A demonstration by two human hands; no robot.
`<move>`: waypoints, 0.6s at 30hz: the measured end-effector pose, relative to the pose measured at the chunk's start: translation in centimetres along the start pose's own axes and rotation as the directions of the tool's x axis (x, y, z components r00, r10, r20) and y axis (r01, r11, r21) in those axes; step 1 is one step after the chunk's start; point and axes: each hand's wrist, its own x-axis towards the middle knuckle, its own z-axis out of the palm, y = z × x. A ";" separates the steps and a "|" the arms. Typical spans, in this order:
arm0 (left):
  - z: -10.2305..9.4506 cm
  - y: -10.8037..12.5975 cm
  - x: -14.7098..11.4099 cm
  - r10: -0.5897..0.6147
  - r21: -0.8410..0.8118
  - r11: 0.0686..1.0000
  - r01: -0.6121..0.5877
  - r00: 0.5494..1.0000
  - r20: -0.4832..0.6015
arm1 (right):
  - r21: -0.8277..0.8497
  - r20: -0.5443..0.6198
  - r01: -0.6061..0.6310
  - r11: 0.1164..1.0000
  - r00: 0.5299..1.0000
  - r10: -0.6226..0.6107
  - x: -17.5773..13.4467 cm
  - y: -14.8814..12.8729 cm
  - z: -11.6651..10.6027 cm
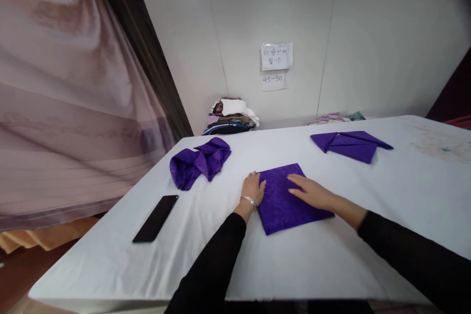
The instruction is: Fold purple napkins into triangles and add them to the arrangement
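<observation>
We have the left hand (253, 187) flat at the left edge of the purple square cloth (283, 211), fingers stretched and a little apart. Right hand (311, 192) is over the cloth's right half, thumb and fingers spread; we can't tell if it presses or just hovers. The square lies flat on the worktop (401, 196), directly in front of the wearer, one corner towards us. We count several layers at most by guesswork, so we leave the number out.

Left wrist: silvery bracelet (249, 201). Both arms in black sleeves (209, 260).

Left of the square we log a bow-shaped purple cloth (202, 163), rumpled, with a black phone (156, 219) nearer us, lying slantwise. Far right, a folded purple cloth (353, 149) with pointed ends, well apart from the square.

White tablecloth (110, 260) covers the surface. At the far side we note a stack of fabrics (231, 120) by the pale wall (176, 29). On the wall, a handwritten sign (276, 56) above a paper reading "45-50" (274, 79). Pinkish curtain (59, 88) hangs at left.
</observation>
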 end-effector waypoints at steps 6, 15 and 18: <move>2.6 0.8 1.1 -0.081 0.107 0.992 0.066 0.988 0.134 | 0.039 0.211 0.058 0.998 0.975 -0.065 7.6 -4.1 4.6; 2.4 1.0 0.9 -0.109 0.128 0.987 0.094 0.987 0.120 | -0.086 0.173 0.099 0.991 0.981 -0.083 9.7 2.4 5.2; 2.6 1.0 0.9 -0.107 0.123 0.988 0.093 0.988 0.111 | -0.146 0.122 0.042 0.988 0.992 -0.024 9.5 4.8 4.6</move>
